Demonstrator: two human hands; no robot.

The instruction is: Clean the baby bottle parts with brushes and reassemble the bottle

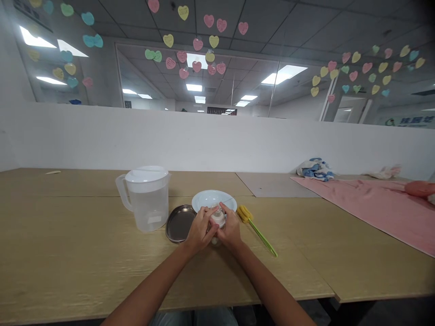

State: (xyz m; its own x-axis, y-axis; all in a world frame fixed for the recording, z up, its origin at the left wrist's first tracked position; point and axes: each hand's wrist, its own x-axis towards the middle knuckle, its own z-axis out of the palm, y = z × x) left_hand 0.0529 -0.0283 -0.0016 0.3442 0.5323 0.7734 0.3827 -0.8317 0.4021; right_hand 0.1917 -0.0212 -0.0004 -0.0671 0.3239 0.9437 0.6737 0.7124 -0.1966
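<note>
Both hands meet in front of the white bowl [208, 194], around a small baby bottle [218, 218] with a white collar and a clear top. My left hand [201, 229] is closed on its left side, fingertips on the top. From the right, my right hand [231, 227] grips it too, thumb and fingers bent around the collar. The fingers cover most of the bottle's body; a pale bit shows below them. Left of my hands lies a round dark metal pan [179, 224]. A sponge brush [253, 225] with yellow head and green handle lies to the right.
A clear plastic pitcher [149, 199] with a white lid stands on the left of the wooden table [84, 262]. On the right are a pink cloth [380, 203], a crumpled blue-and-white cloth [315, 170] and an orange-red item [420, 188]. A white wall [204, 140] rises behind the table.
</note>
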